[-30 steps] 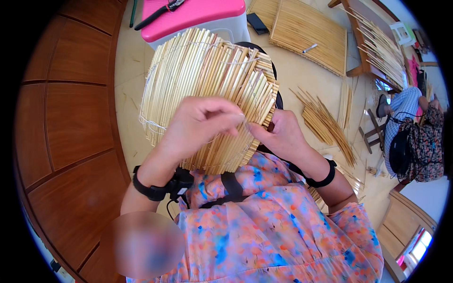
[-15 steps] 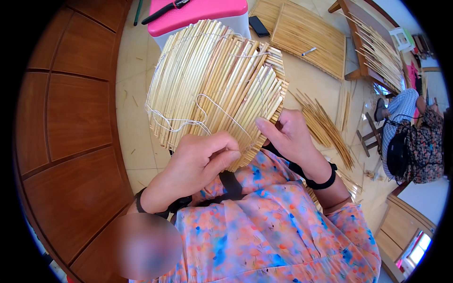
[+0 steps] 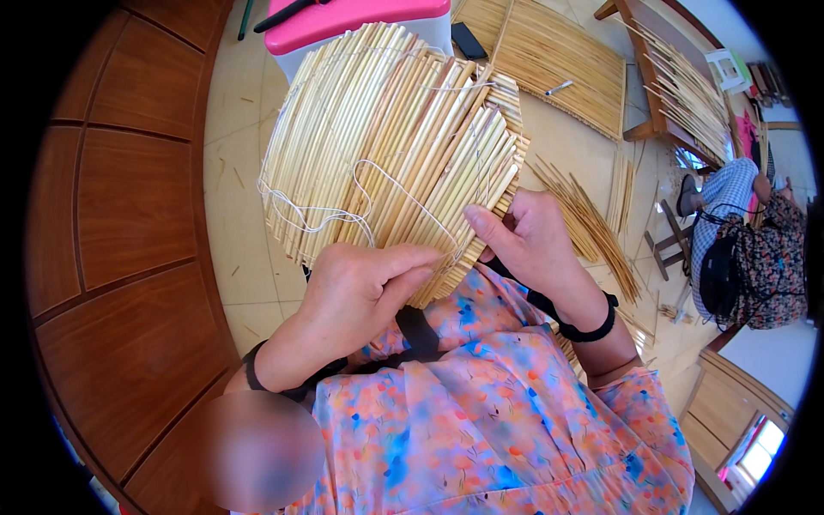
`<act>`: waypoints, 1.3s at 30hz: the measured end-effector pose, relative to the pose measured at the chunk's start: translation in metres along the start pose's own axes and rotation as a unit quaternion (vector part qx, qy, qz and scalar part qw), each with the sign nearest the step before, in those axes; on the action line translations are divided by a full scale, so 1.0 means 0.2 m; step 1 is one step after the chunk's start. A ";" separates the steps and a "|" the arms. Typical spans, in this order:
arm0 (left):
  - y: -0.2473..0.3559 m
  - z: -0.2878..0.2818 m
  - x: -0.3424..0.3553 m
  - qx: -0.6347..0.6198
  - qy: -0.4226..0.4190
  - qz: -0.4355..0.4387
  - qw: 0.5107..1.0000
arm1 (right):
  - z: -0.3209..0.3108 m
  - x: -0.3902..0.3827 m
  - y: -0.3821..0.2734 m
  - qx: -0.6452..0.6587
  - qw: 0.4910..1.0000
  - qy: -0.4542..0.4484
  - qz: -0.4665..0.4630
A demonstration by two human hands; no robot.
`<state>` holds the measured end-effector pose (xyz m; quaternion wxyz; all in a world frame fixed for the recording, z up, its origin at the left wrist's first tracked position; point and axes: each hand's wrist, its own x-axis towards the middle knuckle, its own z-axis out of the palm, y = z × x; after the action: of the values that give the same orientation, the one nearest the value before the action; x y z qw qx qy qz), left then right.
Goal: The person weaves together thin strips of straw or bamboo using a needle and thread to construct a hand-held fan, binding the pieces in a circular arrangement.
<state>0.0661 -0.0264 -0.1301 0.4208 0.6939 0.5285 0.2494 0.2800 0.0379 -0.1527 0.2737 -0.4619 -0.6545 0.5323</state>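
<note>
A rounded panel of pale reed stalks (image 3: 378,137), laid side by side, is held in front of my body. Loose white string (image 3: 390,182) loops over its face and runs down to the lower right edge. At that edge my left hand (image 3: 360,287) is closed in a pinch, thumb against forefinger, where the string ends at the fingertips. My right hand (image 3: 541,245) grips the panel's right edge, thumb on top and the other fingers mostly hidden underneath. Shorter reeds cross beneath the stalks along the right rim.
Ahead stands a pink-topped stool (image 3: 360,24) with a black-handled tool (image 3: 287,12). Beyond lie a phone (image 3: 468,41), flat reed mats (image 3: 558,60) and a pen (image 3: 559,88). Loose reeds (image 3: 592,223) lie right, near a reed-covered bench (image 3: 631,21) and a seated person (image 3: 755,257). Wooden panelling (image 3: 137,197) rises left.
The panel has shifted slightly up and to the left in view, and the left fingertips have risen a little. Both hands keep their hold.
</note>
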 end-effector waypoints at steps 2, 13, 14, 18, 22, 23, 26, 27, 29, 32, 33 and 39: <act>0.00 0.00 0.00 0.007 -0.003 -0.005 1.000 | 0.00 0.00 0.00 0.003 1.000 -0.009 0.023; 0.01 0.00 -0.01 0.028 0.021 0.032 0.999 | 0.01 0.01 -0.01 -0.012 1.000 -0.003 0.024; 0.02 0.00 -0.01 0.028 0.021 0.032 0.999 | 0.01 0.01 -0.01 -0.012 1.000 -0.003 0.024; 0.03 -0.01 -0.01 0.018 0.023 0.028 0.999 | 0.01 0.01 -0.02 -0.026 0.999 -0.005 0.023; 0.04 -0.02 -0.01 0.027 0.014 0.028 0.999 | 0.01 0.01 -0.04 -0.042 0.999 -0.003 0.017; 0.04 -0.01 -0.01 0.027 0.014 0.028 0.999 | 0.01 0.01 -0.04 -0.041 0.999 -0.003 0.017; 0.04 0.00 -0.01 0.028 0.022 0.039 0.999 | 0.01 0.00 -0.04 -0.036 0.999 0.003 0.004; 0.03 0.00 -0.01 0.026 0.035 0.044 0.998 | 0.01 0.00 -0.03 -0.037 0.999 -0.001 -0.016; 0.03 0.01 -0.02 0.026 0.048 0.050 0.997 | 0.01 0.00 -0.03 -0.039 0.999 -0.003 -0.036; 0.03 0.01 -0.01 0.021 0.051 0.045 0.997 | 0.01 0.00 -0.03 -0.037 0.998 0.006 -0.048; 0.03 0.01 -0.02 0.026 0.052 0.047 0.997 | 0.00 0.00 -0.04 -0.048 0.998 0.003 -0.043; 0.04 0.01 -0.01 0.038 0.049 0.060 0.996 | 0.00 0.00 -0.05 -0.052 0.998 0.002 -0.032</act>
<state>0.0717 -0.0304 -0.1247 0.3518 0.7265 0.5154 0.2877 0.2768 0.0377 -0.1440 0.2673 -0.4557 -0.6951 0.4875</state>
